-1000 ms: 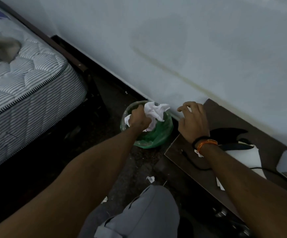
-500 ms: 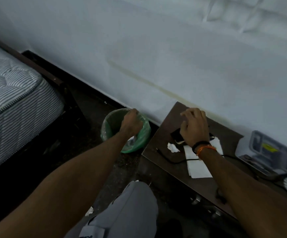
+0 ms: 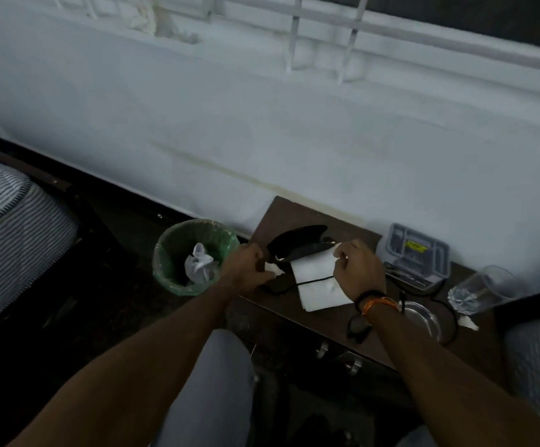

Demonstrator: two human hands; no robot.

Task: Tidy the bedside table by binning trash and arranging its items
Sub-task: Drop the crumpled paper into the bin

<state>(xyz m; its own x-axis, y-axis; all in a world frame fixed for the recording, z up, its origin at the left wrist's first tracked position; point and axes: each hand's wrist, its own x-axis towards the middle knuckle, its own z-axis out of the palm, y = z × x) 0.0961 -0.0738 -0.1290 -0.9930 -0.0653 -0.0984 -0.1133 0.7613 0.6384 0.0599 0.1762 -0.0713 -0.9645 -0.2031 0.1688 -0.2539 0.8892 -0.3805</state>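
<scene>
while the left grip closes on a paper scrap at the tabletop's left edge, the right grip pinches the white tissue's far corner.

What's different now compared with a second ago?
The left hand let its crumpled paper drop into the green bin and moved right to pinch a small scrap on the table. The right hand now pinches a white bit. The bin stayed put.
</scene>
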